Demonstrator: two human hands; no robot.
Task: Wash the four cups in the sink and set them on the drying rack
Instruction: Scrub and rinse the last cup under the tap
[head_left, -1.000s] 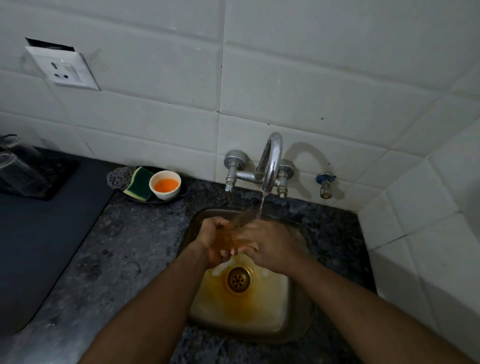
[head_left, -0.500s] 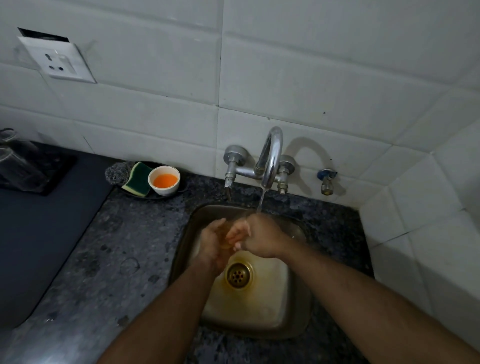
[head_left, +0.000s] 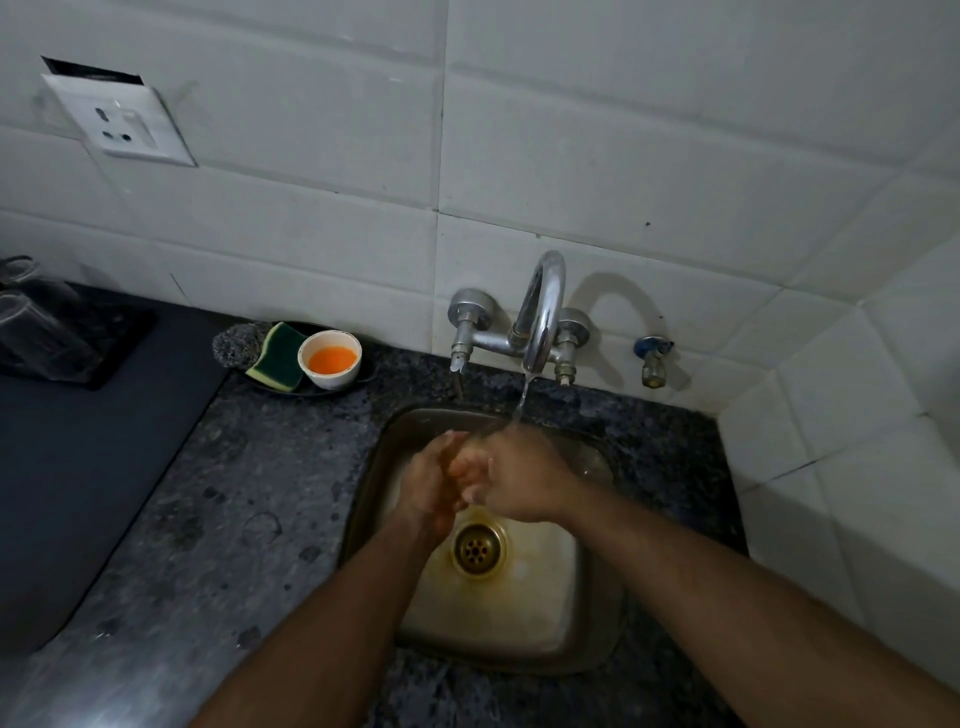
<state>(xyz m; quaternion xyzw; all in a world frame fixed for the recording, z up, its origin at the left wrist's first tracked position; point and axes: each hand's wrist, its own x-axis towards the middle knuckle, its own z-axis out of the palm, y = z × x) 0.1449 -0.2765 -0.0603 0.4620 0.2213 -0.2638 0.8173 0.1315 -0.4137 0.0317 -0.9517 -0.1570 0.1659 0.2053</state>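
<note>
Cups (head_left: 36, 332) sit on the dark rack (head_left: 111, 338) way off left of the sink (head_left: 597, 597) (clear glass, hard to count in this light). Over the sink, both hands are pressed together under the faucet (head_left: 540, 312) stream: left hand (head_left: 431, 483) and right hand (head_left: 519, 480) with fingers overlapping, nothing visibly held. Behind-left of the sink, sponge (head_left: 278, 356) touches a white bowl (head_left: 330, 359) of orange liquid.

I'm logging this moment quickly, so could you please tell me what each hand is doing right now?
Left hand: partly open, pressed against the right under the running water, holding nothing visible.
Right hand: fingers curled over the left, no cup visible.
</note>
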